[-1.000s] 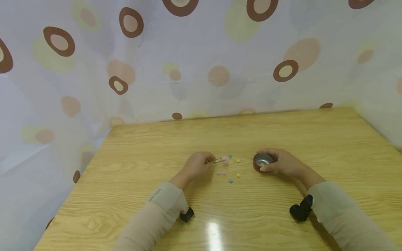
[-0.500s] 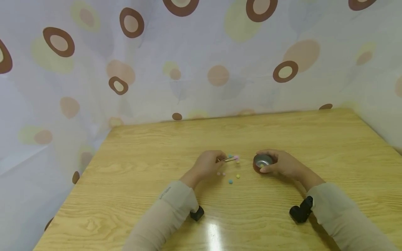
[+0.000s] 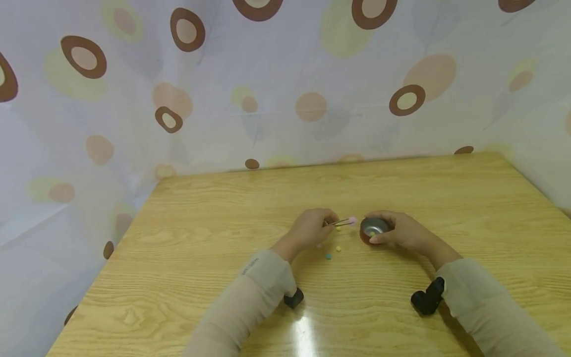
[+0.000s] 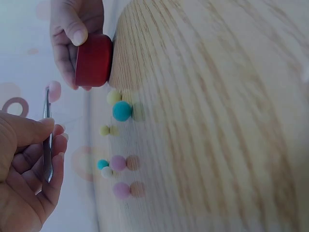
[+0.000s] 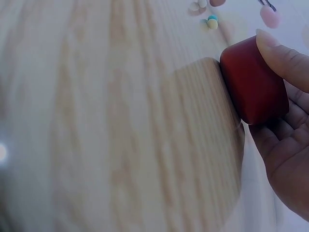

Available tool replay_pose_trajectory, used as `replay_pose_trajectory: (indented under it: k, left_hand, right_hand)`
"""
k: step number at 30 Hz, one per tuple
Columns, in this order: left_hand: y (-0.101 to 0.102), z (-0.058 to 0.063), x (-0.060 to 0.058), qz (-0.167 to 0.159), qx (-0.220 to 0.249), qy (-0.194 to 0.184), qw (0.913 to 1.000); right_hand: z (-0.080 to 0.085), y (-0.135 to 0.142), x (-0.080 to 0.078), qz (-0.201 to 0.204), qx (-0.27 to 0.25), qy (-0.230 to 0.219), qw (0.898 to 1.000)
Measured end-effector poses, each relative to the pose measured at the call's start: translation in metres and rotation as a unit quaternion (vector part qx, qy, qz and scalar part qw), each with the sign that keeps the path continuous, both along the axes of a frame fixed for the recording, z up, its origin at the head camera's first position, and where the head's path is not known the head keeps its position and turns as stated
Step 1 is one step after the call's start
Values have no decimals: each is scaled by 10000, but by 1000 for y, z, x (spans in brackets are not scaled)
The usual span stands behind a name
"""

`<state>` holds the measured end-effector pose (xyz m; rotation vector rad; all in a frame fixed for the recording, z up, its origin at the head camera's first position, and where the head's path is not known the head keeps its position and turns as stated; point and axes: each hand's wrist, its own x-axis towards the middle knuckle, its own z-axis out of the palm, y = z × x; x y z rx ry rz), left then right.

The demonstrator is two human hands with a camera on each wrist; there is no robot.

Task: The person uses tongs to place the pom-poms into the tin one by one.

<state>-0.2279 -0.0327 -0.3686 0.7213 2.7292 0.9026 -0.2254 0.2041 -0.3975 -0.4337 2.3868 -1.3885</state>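
Note:
My left hand pinches slim metal tweezers, and a pink ball sits at their tips. That ball is above the table, just left of a small round bowl with a red outside and a metal inside. Around the bowl's right side curls my right hand, its thumb at the near rim. A small yellow ball shows inside the bowl. On the table near the left hand lie loose balls, among them a teal one, a yellow one and a pink one.
The bowl and balls are on a wood-grain table. Behind it hangs a white cloth with brown, yellow and peach spots. Black wrist cameras sit at the left cuff and the right cuff.
My left hand has moved right, carrying the pink ball in the tweezers over the loose balls to beside the bowl. The right hand and bowl have stayed in place.

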Motion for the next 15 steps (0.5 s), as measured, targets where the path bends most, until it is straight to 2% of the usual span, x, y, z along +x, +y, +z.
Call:
replay_pose_trajectory:
  k: [4,8,15]
  left_hand:
    - [6,1,0,-48,-218,160,9996]
    - [12,2,0,-150,-442,358,9983]
    - [22,0,-2,-331,-621,496,9963]
  right_hand:
    - [0,0,1,-52,-127,-155,9998]
    - [0,0,1,-42,-127,-145,9998]
    - [-1,0,0,-7,-4,-40,10000]
